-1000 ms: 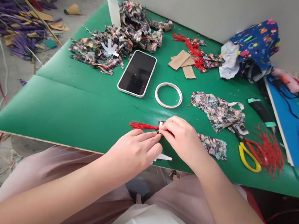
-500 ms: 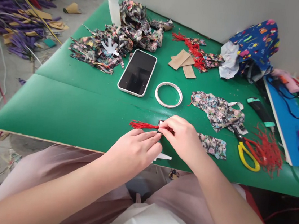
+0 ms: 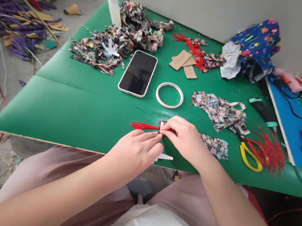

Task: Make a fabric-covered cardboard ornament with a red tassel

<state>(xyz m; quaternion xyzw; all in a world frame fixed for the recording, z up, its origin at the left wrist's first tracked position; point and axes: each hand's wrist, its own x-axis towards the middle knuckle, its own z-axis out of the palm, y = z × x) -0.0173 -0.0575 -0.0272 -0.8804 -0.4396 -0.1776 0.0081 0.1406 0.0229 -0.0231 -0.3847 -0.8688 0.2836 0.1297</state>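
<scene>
A narrow dark floral fabric strip (image 3: 162, 123) lies near the table's front edge. A red tassel (image 3: 144, 126) sticks out from it to the left. Across the strip's end runs a small white piece of tape (image 3: 161, 127). My right hand (image 3: 183, 133) pinches at this white piece, thumb and index finger together, hiding part of the strip. From below, my left hand (image 3: 141, 146) presses its fingertips on the strip's lower edge, holding it beside the tassel; its thumb is hidden. Another floral fabric piece (image 3: 214, 146) emerges right of my right hand.
Beyond my hands are a tape roll (image 3: 169, 95), a phone (image 3: 138, 73) and brown card pieces (image 3: 183, 63). Scissors (image 3: 249, 156), red tassels (image 3: 270, 151) and a black-and-teal cutter (image 3: 263, 113) lie right. A white bottle (image 3: 114, 9) stands by floral fabric strips (image 3: 98, 51).
My fingers stay at the same spot on the strip. A little more of the white piece shows beside my right fingertips. The whole view has shifted very slightly.
</scene>
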